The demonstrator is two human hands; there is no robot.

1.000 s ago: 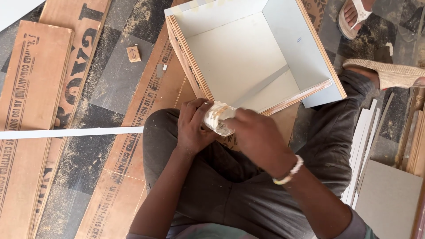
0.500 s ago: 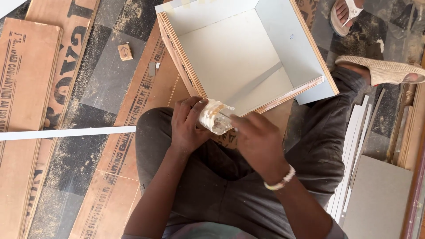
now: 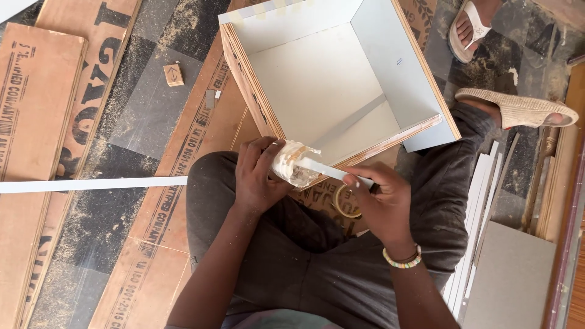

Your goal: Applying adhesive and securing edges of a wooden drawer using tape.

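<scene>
My left hand (image 3: 257,178) grips a small clear jar (image 3: 291,163) smeared with yellowish glue, held over my lap. My right hand (image 3: 382,204) pinches the end of a short white strip (image 3: 332,172) whose other end rests in the jar's mouth. Just beyond both hands stands an open box (image 3: 341,79) of plywood faced in white, its opening turned toward me. Its raw plywood front edge (image 3: 390,140) runs right behind the strip. A roll of tape (image 3: 342,204) lies below my right hand.
A long white strip (image 3: 91,184) lies across the floor at left, over printed plywood sheets (image 3: 36,122). A small wooden block (image 3: 173,74) sits further back. White strips (image 3: 481,201) and a grey board (image 3: 509,274) lie at right. A foot in a white sandal (image 3: 469,24) is at top right.
My right hand has moved right, away from the jar, drawing the white strip out so it now shows between the hands. My left hand still holds the jar.
</scene>
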